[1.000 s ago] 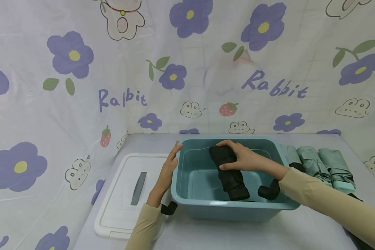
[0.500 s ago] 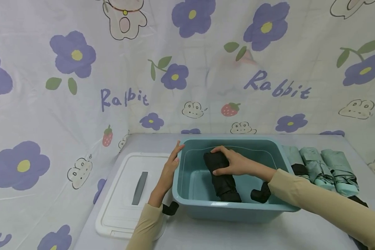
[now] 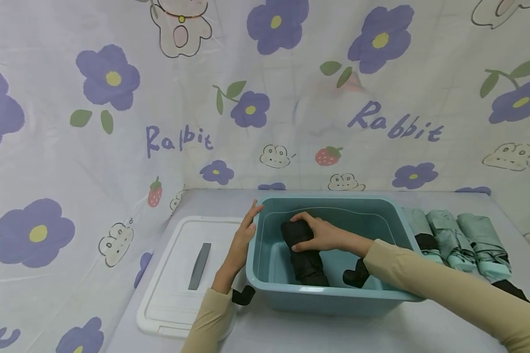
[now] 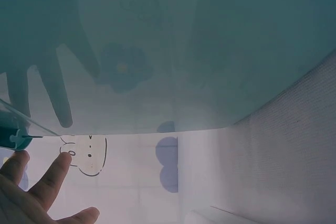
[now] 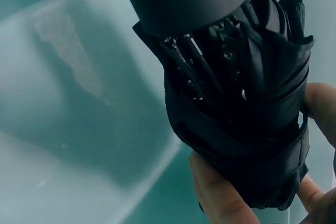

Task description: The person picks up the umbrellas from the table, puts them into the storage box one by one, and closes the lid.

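Note:
A folded black umbrella [image 3: 308, 267] slants inside the blue-green plastic bin [image 3: 326, 291], toward its left side. My right hand [image 3: 324, 235] grips the umbrella's upper part between thumb and fingers. Up close in the right wrist view, the umbrella [image 5: 236, 108] shows its metal ribs and dark handle end. My left hand [image 3: 239, 243] rests with straight fingers against the bin's left outer wall, the fingertips near the rim. The left wrist view shows the same hand [image 4: 39, 198] beside the bin wall [image 4: 173, 77].
Several folded light-green umbrellas [image 3: 483, 240] lie side by side to the right of the bin. A white lid [image 3: 172, 274] with a grey handle lies flat on the table to the left. A flower-print cloth [image 3: 291, 147] hangs behind the table.
My right hand has moved left and lower into the bin with the black umbrella. The left hand has stayed on the bin's side. The head view has shifted slightly.

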The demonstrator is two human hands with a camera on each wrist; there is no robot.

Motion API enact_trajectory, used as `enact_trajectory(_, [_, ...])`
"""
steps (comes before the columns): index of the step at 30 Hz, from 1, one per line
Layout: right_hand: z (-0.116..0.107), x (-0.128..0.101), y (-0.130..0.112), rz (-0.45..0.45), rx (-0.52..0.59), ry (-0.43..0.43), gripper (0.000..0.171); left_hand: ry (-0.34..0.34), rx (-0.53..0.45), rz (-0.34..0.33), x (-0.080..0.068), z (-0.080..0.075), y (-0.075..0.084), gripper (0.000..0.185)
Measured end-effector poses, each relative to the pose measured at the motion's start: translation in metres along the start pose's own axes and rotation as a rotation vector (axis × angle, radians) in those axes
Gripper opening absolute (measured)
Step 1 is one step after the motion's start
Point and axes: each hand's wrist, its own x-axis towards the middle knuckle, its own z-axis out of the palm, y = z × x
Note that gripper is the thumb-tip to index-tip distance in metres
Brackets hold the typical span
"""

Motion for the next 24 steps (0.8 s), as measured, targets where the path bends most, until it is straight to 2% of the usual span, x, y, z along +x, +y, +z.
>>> enact_trajectory(7, [0.006, 0.007, 0.001, 0.047, 0.01, -0.012, 0.068, -0.006, 0.004, -0.009, 0.002, 0.001, 0.001, 0.047])
enact_trajectory(17, [0.017, 0.016, -0.002, 0.06, 0.035, -0.061, 0.066, -0.004, -0.012, -0.004, 0.002, 0.0, -0.003, 0.048])
enact_trajectory(24, [0.032, 0.022, 0.001, 0.139, 0.101, -0.057, 0.066, -0.002, -0.008, -0.009, -0.001, 0.001, -0.003, 0.047])
